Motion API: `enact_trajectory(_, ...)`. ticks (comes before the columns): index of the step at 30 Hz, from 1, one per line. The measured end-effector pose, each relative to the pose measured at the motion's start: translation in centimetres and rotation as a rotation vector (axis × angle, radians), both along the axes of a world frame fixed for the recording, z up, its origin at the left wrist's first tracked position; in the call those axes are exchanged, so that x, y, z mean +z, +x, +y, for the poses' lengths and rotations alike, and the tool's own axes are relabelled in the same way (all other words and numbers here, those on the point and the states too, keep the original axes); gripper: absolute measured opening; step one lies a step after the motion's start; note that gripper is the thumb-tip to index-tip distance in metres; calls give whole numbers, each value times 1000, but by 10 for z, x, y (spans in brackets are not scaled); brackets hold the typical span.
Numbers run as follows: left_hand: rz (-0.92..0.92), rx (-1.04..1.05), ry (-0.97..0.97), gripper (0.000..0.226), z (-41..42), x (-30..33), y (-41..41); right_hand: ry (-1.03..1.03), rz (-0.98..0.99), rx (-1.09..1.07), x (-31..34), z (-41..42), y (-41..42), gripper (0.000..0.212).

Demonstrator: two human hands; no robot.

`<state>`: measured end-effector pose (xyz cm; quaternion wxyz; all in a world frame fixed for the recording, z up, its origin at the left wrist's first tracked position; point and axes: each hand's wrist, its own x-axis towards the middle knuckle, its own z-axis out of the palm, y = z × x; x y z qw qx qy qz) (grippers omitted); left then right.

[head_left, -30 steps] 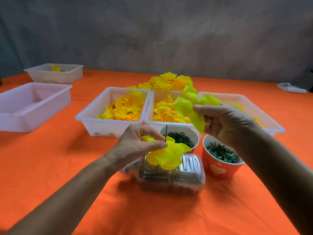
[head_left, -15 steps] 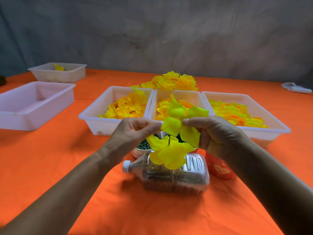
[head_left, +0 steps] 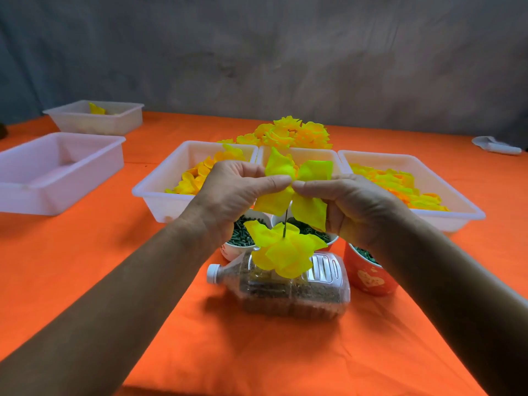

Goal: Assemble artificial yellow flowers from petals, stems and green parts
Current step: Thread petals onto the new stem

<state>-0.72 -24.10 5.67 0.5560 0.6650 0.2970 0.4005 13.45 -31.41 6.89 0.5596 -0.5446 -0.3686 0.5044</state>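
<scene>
A thin dark stem [head_left: 285, 222] stands upright above a clear plastic bottle [head_left: 288, 284] lying on its side. A yellow petal layer [head_left: 281, 252] sits low on the stem. At the stem's top, a second four-lobed yellow petal layer [head_left: 297, 190] is pinched at its centre by both hands. My left hand [head_left: 234, 192] pinches it from the left, my right hand [head_left: 345, 204] from the right, thumbs almost touching. Three white trays of yellow petals [head_left: 200, 178] stand behind. Finished yellow flowers [head_left: 291, 132] lie in a pile beyond them.
Two white cups [head_left: 243, 238] and a red cup [head_left: 368, 275] hold dark green parts beside the bottle. At the left stand a white tray [head_left: 57, 167] and a smaller one [head_left: 94, 118] with one petal. A white object [head_left: 494, 144] lies far right. Orange cloth covers the table.
My right hand brought the loose petal layer down from above the trays to the stem's top. My left hand rose from the lower petals to pinch it too.
</scene>
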Motion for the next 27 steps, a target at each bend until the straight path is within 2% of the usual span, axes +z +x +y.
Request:
enact_trajectory(2,4,0,-74,56,0,1,0,-28,3,1,-2,-1,1,50)
enact_trajectory(5,14,-8,-130,43,0,1,-1,-67,-37,-5,-6,-2,3,35)
enact_trajectory(9,17,-25,-193,31,0,1,-1,-76,-33,1,-7,-2,3,30)
enact_trajectory(11,19,-29,-216,43,-1,0,0,-73,-24,13,-7,-1,4,24)
enact_trajectory(14,40,-31,-254,74,0,-2,1,-70,-19,20,-10,-1,4,20)
enact_trajectory(17,87,-79,-283,78,0,-5,-1,-85,-21,20,-12,-1,3,16)
enact_trajectory(20,103,-95,-300,61,1,-7,-3,-97,-10,23,-14,0,2,14)
enact_trajectory(24,77,-116,-307,74,6,-11,-2,-108,5,29,-16,0,2,16)
enact_trajectory(27,65,-132,-309,65,11,-14,0,-116,4,20,-16,0,1,29)
